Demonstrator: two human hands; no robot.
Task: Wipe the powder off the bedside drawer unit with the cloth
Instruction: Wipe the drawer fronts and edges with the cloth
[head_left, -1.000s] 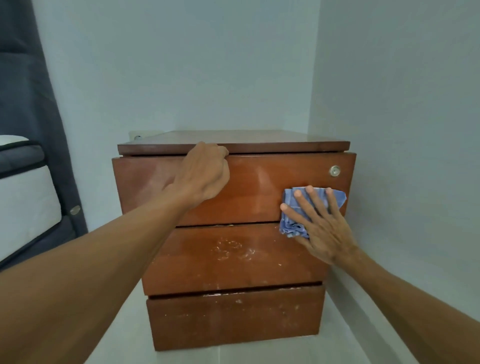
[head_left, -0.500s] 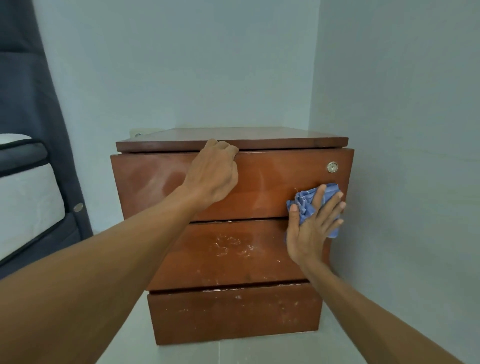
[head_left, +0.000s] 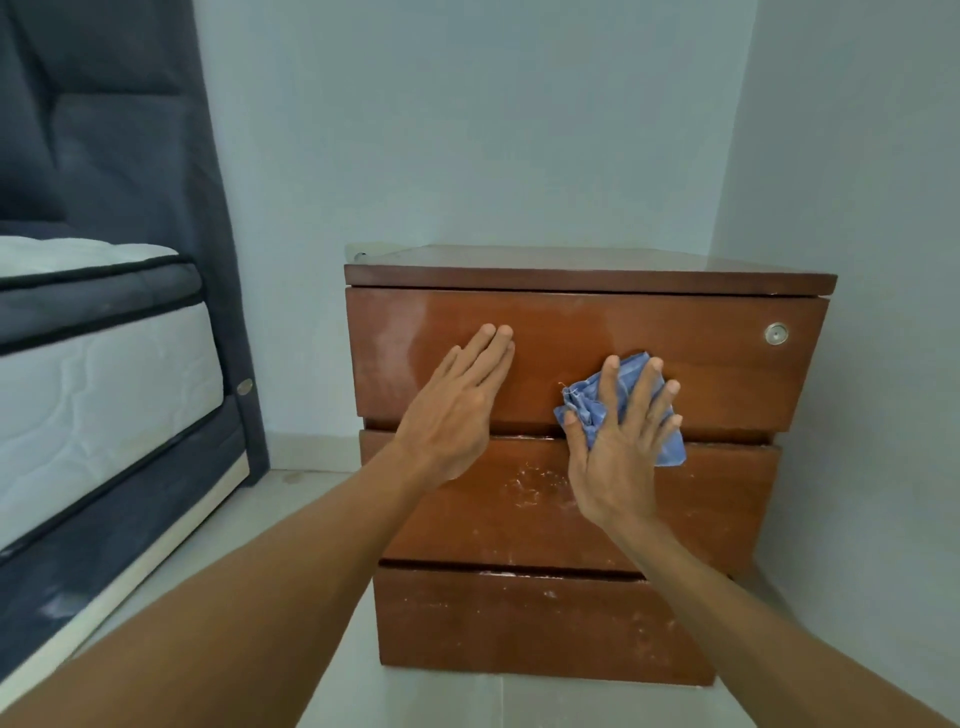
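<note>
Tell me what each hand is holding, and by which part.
Nothing is gripped. The right hand presses the blue cloth flat against the drawer unit, open palm over its middle. The left hand lies flat on the top drawer, empty.

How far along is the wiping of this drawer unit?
The top drawer front looks mostly clean, with a faint haze at its left. In hand: the right hand presses the blue cloth flat at that drawer's lower edge while the left hand rests flat on its front. Left: white powder on the middle drawer and specks on the bottom drawer.
</note>
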